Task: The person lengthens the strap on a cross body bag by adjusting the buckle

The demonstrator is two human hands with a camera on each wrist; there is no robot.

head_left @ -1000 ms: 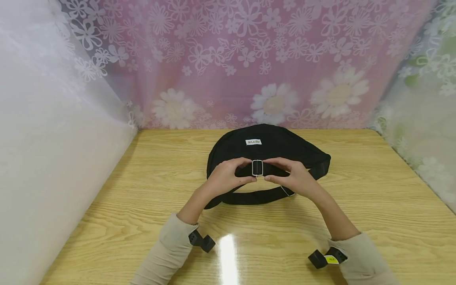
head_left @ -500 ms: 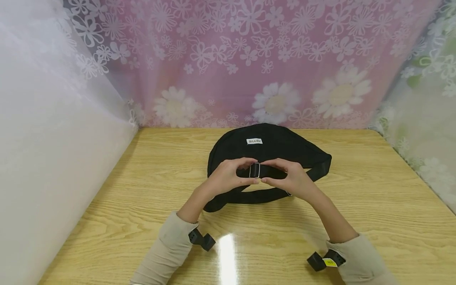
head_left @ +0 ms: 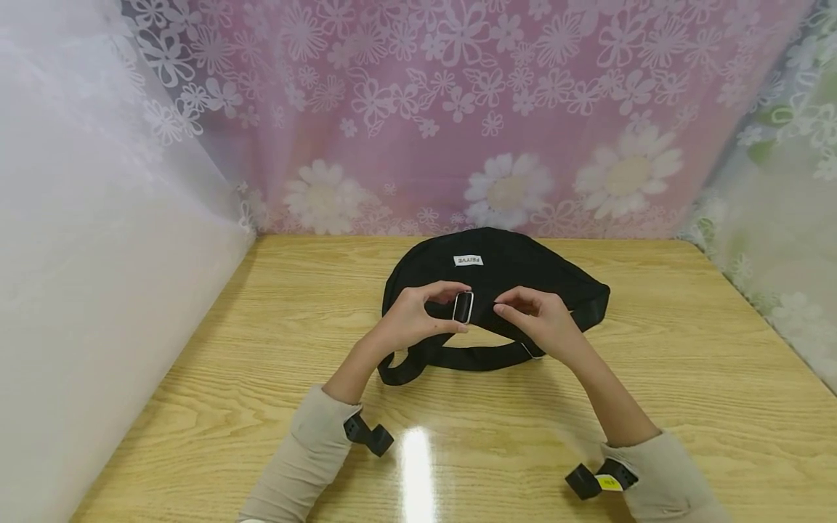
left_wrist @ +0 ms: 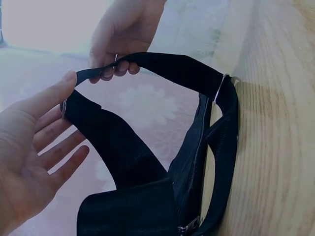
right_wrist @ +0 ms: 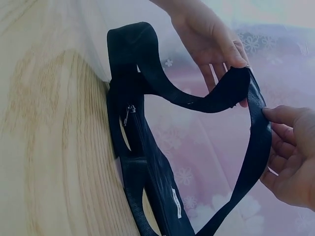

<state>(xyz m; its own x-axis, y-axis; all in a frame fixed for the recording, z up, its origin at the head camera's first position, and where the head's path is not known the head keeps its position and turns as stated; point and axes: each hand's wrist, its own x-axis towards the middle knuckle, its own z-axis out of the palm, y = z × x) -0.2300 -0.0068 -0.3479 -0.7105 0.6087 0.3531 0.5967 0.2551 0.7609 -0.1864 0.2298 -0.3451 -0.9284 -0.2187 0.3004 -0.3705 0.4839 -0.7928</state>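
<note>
A black waist bag [head_left: 497,269] with a small white label [head_left: 468,260] lies on the table, its black strap [right_wrist: 258,125] raised in a loop in front of it. My left hand [head_left: 408,318] pinches a silver rectangular slider buckle [head_left: 471,309] on that strap between thumb and fingers. To its right, my right hand [head_left: 544,319] pinches the strap between thumb and forefinger, seen also in the right wrist view. A second metal ring [left_wrist: 220,88] sits lower on the strap. A zipper pull [right_wrist: 129,114] shows along the bag's edge.
The wood-grain table [head_left: 275,363] extends on both sides of the bag. A pink floral curtain [head_left: 405,145] hangs behind it, with a white sheet [head_left: 118,254] at the left and a floral one [head_left: 771,240] at the right.
My hands, close together at the buckle before, are now farther apart. The right hand has shifted right along the strap, while the buckle in my left hand has tilted and moved slightly left.
</note>
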